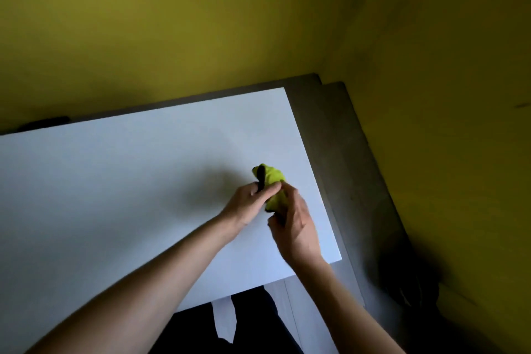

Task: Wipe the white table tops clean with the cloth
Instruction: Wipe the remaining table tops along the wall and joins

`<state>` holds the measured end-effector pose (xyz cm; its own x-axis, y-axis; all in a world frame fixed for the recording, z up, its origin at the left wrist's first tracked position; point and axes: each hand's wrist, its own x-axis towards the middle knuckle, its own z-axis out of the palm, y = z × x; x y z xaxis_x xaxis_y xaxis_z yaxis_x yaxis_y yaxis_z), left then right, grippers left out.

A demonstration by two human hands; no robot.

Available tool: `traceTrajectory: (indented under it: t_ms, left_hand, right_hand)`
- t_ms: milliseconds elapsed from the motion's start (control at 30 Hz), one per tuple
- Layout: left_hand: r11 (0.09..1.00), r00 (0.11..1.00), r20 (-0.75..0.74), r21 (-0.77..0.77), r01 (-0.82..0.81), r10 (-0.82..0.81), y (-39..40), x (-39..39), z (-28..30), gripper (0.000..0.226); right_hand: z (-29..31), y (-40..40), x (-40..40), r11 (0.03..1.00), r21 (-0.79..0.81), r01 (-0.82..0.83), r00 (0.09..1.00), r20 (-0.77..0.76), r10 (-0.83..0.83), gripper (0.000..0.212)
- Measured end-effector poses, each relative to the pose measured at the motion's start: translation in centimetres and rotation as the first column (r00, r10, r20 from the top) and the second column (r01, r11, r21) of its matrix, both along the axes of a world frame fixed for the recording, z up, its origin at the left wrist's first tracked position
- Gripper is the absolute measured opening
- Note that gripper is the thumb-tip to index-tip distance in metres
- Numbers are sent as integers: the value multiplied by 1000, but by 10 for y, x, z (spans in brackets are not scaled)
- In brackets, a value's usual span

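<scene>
Dim scene overall; exposure low. Brightest area is the white surface (115,181), evenly lit, no glare. Soft, diffuse shadow on it just left of the left hand (248,202), so the light falls from the right or above. Yellow wall (258,23) darkens toward the top and the right edge. Lower right corner is near black, detail lost. Both hands slightly motion-blurred; right hand (296,224) softer. Wide-angle distortion: the surface edges lean and the forearms stretch toward the frame bottom.
</scene>
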<state>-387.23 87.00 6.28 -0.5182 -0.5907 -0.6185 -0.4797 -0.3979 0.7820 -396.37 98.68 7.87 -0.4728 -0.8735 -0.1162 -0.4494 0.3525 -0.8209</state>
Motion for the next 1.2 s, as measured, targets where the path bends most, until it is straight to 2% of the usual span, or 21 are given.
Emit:
traceTrajectory:
  t_ms: [67, 133, 167, 233, 300, 333, 400, 467, 533, 600, 667, 767, 867, 967, 1067, 1133, 1200]
  left_hand:
    - [991, 991, -13, 8, -134, 134, -7, 8, 9, 59]
    - [981, 981, -37, -35, -192, 191, -16, 22, 16, 38]
    - [980, 980, -42, -45, -194, 192, -20, 29, 20, 34]
    - [978, 977, -39, -14, -209, 209, -27, 41, 26, 41]
    - [973, 969, -88, 44, -226, 229, -34, 49, 35, 51]
    - [971, 964, -130, 73, -226, 234, -37, 51, 40, 52]
    - [978, 961, -184, 67, -198, 207, -42, 52, 51, 45]
    - [985, 964, -203, 2, -175, 172, -45, 51, 63, 41]
    - [977, 975, -150, -113, -179, 162, -51, 53, 69, 48]
    - [952, 987, -79, -263, -153, 137, -59, 59, 69, 62]
    - [937, 993, -30, -328, -121, 117, -67, 67, 65, 60]
    - [940, 994, -32, -322, -113, 108, -74, 72, 68, 39]
    - [933, 977, -149, -306, -192, 153, -82, 71, 75, 26]
    - [918, 952, -218, -287, -272, 213, -90, 76, 77, 28]
    - [914, 960, -137, -299, -276, 245, -89, 88, 69, 35]
    - [913, 967, -11, -326, -246, 256, -86, 92, 60, 37]
    - [911, 950, 129, -347, -225, 284, -85, 91, 41, 50]
  right_hand:
    - [4, -4, 11, 992, 3, -123, 992, 0, 123, 75]
    - [11, -6, 10, 986, -41, -161, 985, 59, 164, 62]
    - [16, -7, 8, 990, -66, -122, 983, 126, 130, 56]
    - [22, -12, -4, 997, -51, 53, 953, 300, -35, 51]
    - [23, -23, -19, 985, 35, 169, 886, 432, -167, 59]
    - [23, -31, -25, 986, 79, 148, 846, 507, -167, 66]
    - [25, -48, -36, 996, 91, -5, 738, 672, -57, 77]
    - [31, -62, -44, 978, 80, -193, 677, 732, 74, 69]
    - [40, -72, -51, 941, 144, -306, 725, 676, 132, 44]
    - [44, -79, -58, 924, 180, -338, 766, 623, 158, 20]
    - [45, -86, -60, 928, 186, -322, 815, 553, 172, 10]
    - [50, -100, -61, 960, 174, -218, 936, 314, 155, 10]
    - [59, -109, -66, 972, 21, -236, 936, 275, 221, 14]
    - [70, -115, -66, 976, -35, -213, 932, 292, 214, 25]
    - [71, -119, -67, 990, -26, -141, 909, 393, 140, 32]
    - [63, -122, -68, 993, -12, -115, 900, 422, 110, 33]
    - [46, -127, -69, 997, 41, -67, 917, 396, 45, 33]
